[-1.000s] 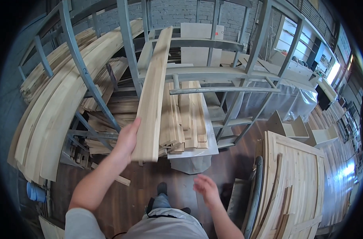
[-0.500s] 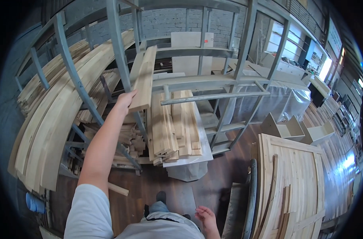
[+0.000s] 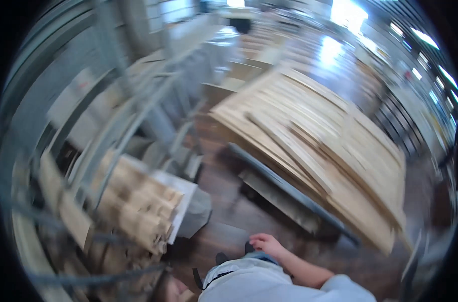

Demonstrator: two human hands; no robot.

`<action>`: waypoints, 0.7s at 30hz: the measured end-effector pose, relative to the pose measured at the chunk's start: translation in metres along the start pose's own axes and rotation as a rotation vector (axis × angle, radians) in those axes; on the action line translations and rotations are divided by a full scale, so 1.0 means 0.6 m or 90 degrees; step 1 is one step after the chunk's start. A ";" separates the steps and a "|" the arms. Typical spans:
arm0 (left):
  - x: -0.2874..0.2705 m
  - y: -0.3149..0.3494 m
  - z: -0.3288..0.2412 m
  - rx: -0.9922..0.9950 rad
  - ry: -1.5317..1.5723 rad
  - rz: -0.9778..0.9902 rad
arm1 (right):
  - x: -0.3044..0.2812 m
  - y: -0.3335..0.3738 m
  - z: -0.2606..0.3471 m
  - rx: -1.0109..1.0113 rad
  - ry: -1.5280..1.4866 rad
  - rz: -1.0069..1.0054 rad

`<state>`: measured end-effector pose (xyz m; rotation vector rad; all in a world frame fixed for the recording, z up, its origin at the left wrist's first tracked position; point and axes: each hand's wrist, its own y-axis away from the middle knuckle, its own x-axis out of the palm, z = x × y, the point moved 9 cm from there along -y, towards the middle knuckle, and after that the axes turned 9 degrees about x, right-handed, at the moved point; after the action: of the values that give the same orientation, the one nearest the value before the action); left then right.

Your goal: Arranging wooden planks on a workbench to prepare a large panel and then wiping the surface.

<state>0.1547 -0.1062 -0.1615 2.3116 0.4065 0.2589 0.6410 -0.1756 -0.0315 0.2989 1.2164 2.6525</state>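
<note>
My right hand [image 3: 266, 244] hangs in front of my body, its fingers loosely stretched out and nothing in them. At the lower edge, my left hand [image 3: 174, 289] shows only in part and is smeared by motion, so its fingers do not read clearly. A pale patch beside it is too blurred to name. A wooden plank [image 3: 65, 204] leans on the metal rack at the left, apart from both hands. To its right lies a stack of wooden boards [image 3: 138, 201] on a white sheet-like surface [image 3: 185, 204].
A grey metal rack [image 3: 123, 131] fills the left side. Ahead to the right lies a large wooden panel [image 3: 309, 121] with loose strips [image 3: 294, 153] on top. A dark bar [image 3: 289, 189] runs along its near side. Ceiling lamps [image 3: 424, 38] shine at the far right.
My view has swung to the right, so the rack and boards now sit further left. My left hand has come off the plank and dropped to the lower edge. My right hand stays low.
</note>
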 end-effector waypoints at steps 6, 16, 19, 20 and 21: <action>0.111 -0.025 0.024 0.472 -0.657 0.601 | -0.021 0.119 -0.020 -0.087 -0.077 -0.094; 0.477 -0.009 -0.113 0.575 -0.787 0.424 | -0.126 0.337 0.048 -0.306 -0.100 -0.124; 0.676 0.174 -0.197 0.650 -0.680 0.451 | -0.265 0.377 0.135 -0.370 -0.038 -0.276; 0.736 0.237 -0.198 0.708 -0.636 0.506 | -0.312 0.375 0.161 -0.358 0.041 -0.315; 0.792 0.306 -0.190 0.764 -0.587 0.560 | -0.360 0.370 0.188 -0.377 0.049 -0.344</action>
<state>0.6002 0.0214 0.0792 3.2119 -1.2666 -0.8676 0.8552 -0.2944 0.1892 -0.2040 0.3919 2.3951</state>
